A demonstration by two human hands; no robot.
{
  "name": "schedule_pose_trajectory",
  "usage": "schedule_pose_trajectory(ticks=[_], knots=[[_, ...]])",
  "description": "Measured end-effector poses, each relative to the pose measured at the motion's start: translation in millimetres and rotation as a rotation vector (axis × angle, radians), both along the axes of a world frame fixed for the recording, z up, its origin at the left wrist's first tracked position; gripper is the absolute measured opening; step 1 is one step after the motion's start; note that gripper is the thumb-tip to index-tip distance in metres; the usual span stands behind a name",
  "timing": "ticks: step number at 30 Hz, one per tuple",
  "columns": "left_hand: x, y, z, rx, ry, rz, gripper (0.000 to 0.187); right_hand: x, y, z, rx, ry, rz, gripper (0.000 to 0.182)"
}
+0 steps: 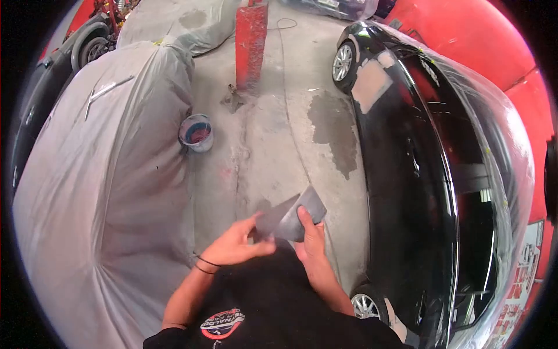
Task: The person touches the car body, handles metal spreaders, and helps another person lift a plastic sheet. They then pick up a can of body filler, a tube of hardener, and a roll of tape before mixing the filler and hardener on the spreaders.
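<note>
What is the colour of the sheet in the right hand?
The sheet is grey, best seen in the head view.

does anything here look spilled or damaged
A dark patch stains the pale floor beside the black car, perhaps a spill. Near its far wheel, a pale patch interrupts the glossy paint, perhaps bodywork repair.

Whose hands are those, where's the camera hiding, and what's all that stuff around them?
There's no robot here, just a person's two bare hands. The camera sits on the person's head, looking forward and down. The right hand holds a bent grey sheet. The left hand is at its other side, too blurred to show whether it grips. A bucket stands on the floor. The black car is on the right. On the left, a metal tool lies on a big cover.
</note>
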State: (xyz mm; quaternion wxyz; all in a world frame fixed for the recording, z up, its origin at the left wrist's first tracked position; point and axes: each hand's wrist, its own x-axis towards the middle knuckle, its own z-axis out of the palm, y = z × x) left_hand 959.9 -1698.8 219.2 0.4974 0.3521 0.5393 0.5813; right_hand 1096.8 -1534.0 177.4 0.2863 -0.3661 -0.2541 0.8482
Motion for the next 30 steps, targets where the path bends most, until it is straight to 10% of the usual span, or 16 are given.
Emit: schedule_pose_trajectory(ticks=[6,13,22,28,30], knots=[[-83.0,110.3,21.9,0.003,0.341,0.331,0.04,-110.6,95.4,20.9,0.108,-0.037,-0.027,0.045],[-162.7,210.9,33.5,0.277,0.596,-0.029,0.07,-148.3,160.3,47.3,0.49,-0.325,-0.258,0.045],[-309.7,276.0,-1.5,0.267,0.154,-0.775,0.074,-234.2,147.9,69.7,0.871,-0.574,0.107,0.026],[-427.4,277.6,13.5,0.017,-0.825,-1.018,0.083,-343.6,110.2,91.6,0.411,-0.064,-0.326,0.046],[-461.7,270.6,27.9,-0.028,-0.611,-0.917,0.08,-383.4,93.8,91.6,0.421,-0.153,-0.483,0.049]])
